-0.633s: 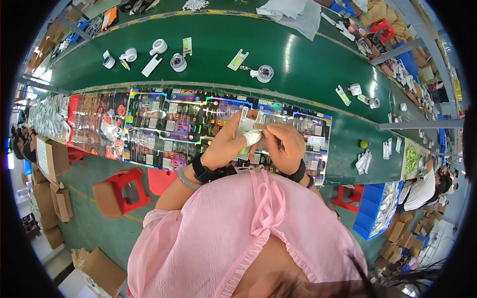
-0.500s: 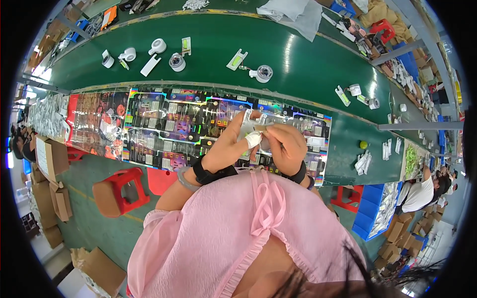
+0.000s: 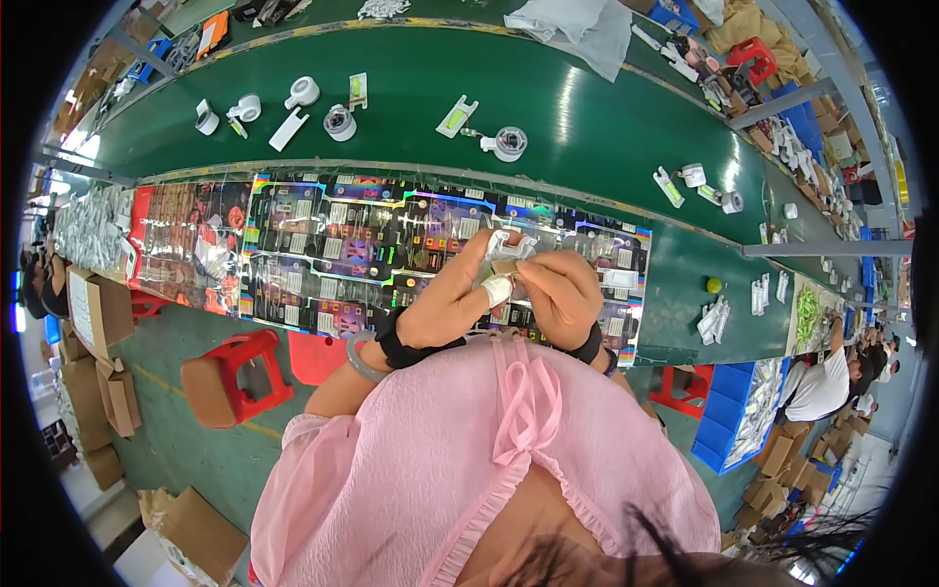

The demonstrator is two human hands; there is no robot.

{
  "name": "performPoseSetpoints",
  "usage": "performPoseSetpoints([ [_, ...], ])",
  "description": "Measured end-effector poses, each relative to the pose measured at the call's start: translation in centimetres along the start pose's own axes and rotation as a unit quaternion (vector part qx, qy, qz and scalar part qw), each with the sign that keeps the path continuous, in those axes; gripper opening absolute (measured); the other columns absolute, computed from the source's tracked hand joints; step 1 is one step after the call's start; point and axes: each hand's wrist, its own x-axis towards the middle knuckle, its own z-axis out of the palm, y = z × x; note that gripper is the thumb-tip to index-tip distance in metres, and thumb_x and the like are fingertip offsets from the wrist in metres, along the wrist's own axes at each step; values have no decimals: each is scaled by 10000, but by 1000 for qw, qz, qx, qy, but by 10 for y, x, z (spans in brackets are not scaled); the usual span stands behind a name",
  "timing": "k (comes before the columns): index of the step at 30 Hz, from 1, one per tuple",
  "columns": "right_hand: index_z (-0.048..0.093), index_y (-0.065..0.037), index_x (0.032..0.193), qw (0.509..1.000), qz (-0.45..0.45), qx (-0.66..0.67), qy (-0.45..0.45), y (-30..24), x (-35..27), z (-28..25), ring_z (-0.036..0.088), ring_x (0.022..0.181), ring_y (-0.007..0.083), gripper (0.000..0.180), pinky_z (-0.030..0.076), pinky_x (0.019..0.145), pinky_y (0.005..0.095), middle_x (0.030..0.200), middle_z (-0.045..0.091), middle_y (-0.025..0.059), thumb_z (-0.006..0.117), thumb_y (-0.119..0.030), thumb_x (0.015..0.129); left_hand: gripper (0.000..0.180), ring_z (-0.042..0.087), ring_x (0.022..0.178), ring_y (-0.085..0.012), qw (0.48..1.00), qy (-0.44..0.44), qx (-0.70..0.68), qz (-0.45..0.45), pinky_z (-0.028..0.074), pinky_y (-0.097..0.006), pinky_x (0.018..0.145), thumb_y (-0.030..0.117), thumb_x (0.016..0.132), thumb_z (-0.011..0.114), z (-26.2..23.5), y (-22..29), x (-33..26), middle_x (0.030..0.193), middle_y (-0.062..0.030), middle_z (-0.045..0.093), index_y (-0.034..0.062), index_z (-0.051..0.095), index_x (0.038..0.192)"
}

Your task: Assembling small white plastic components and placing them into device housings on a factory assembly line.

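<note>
Little has shifted: both hands stay raised together over the near bench, the left hand (image 3: 445, 303) and right hand (image 3: 559, 293) still pinching a small clear packet (image 3: 509, 249) between closed fingertips, one bandaged finger (image 3: 497, 290) beneath it. Printed cards (image 3: 342, 245) line the bench below. Farther off, white parts (image 3: 339, 122) dot the green belt (image 3: 587, 108); a red stool (image 3: 235, 377) stands near left.
</note>
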Motion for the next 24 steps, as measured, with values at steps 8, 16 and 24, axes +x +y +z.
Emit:
performPoseSetpoints([
  [8, 707, -58, 972, 1000, -4, -2, 15, 8, -3, -11, 606, 673, 241, 308, 469, 584, 334, 852, 658, 66, 767, 34, 684, 416, 569, 961, -272, 994, 36, 96, 31, 447, -369, 881, 65, 915, 496, 17, 0, 6, 1115, -169, 562, -14, 415, 1315],
  [16, 715, -50, 954, 999, 14, 35, 18, 10, -4, -16, 607, 681, 245, 282, 474, 595, 330, 842, 651, 77, 764, 37, 691, 397, 557, 986, -285, 997, 47, 45, 38, 435, -366, 900, 54, 904, 491, 25, 2, 8, 1085, -174, 573, -24, 444, 1291],
  [24, 718, -50, 957, 997, 36, 71, 13, 18, -8, -24, 607, 697, 234, 253, 472, 607, 325, 838, 650, 77, 764, 28, 720, 439, 537, 838, -169, 999, 37, 30, 14, 458, -302, 740, 44, 908, 486, 32, -3, 13, 1062, -124, 551, -19, 412, 1337],
])
